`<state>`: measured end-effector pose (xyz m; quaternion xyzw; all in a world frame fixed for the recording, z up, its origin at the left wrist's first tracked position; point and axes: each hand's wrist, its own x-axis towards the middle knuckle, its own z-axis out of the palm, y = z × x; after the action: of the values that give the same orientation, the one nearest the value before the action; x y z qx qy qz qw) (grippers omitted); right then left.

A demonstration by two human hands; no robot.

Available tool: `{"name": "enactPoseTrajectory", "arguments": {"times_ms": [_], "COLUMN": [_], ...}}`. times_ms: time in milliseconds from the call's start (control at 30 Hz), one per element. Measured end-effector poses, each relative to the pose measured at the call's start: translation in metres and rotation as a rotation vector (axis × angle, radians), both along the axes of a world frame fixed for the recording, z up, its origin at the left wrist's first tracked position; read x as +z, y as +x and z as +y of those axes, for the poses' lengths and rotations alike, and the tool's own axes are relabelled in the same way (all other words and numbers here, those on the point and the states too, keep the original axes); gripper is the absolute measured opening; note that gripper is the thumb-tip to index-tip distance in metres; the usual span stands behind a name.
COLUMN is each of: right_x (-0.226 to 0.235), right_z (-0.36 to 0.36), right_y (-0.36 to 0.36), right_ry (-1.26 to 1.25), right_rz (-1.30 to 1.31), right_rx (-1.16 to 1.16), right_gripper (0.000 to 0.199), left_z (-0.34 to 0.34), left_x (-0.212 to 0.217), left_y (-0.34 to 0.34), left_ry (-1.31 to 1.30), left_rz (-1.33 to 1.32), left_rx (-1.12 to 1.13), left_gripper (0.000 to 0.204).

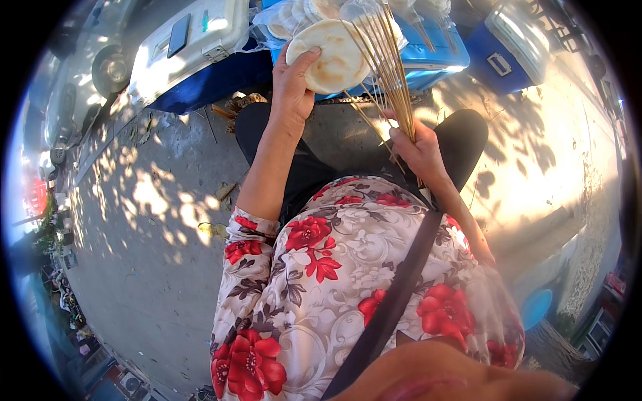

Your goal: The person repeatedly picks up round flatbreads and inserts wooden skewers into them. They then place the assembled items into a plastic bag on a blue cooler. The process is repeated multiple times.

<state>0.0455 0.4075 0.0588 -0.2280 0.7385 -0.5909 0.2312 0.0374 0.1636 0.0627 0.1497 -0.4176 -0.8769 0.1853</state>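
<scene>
My left hand (293,79) holds a round pale flat cake (331,55) by its left edge, raised in front of me. My right hand (416,148) grips a bundle of several thin bamboo skewers (388,61) that fan upward across the cake's right side. Behind the cake, a clear plastic bag (287,20) with more round flat cakes lies on a blue box lid (428,57). My knees in dark trousers (461,137) are below both hands.
A white and blue cooler box (194,50) stands at the upper left, another blue cooler with a white lid (508,47) at the upper right. A grey car (87,73) is parked far left. Sun-dappled concrete ground (154,214) surrounds me. A blue basin (537,307) lies lower right.
</scene>
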Motion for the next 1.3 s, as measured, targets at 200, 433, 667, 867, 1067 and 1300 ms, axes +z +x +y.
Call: {"name": "enactPoseTrajectory", "arguments": {"times_ms": [200, 433, 667, 867, 1067, 1300], "right_x": [-0.007, -0.003, 0.001, -0.018, -0.017, -0.016], "right_z": [-0.015, -0.024, 0.006, 0.044, 0.075, 0.115], "right_y": [-0.005, -0.010, -0.026, -0.010, 0.002, 0.001], "right_ry": [-0.080, -0.114, 0.101, 0.182, -0.035, 0.007], "right_rz": [0.058, -0.064, -0.046, -0.145, -0.465, -0.422], "right_rx": [-0.020, -0.010, 0.010, 0.213, 0.102, -0.135], "right_gripper": [0.031, 0.027, 0.024, 0.026, 0.026, 0.026], "left_z": [0.018, 0.027, 0.017, 0.034, 0.031, 0.010], "left_x": [0.004, 0.004, -0.021, -0.053, -0.068, -0.074], "left_y": [0.005, 0.007, 0.007, 0.005, -0.004, -0.031], "left_ry": [-0.023, -0.017, 0.035, 0.063, -0.149, -0.243], "left_rz": [-0.018, -0.031, -0.073, -0.135, -0.343, -0.389], "left_rx": [-0.007, -0.026, -0.021, 0.045, -0.197, -0.034], "left_gripper": [0.038, 0.040, 0.041, 0.037, 0.047, 0.052]}}
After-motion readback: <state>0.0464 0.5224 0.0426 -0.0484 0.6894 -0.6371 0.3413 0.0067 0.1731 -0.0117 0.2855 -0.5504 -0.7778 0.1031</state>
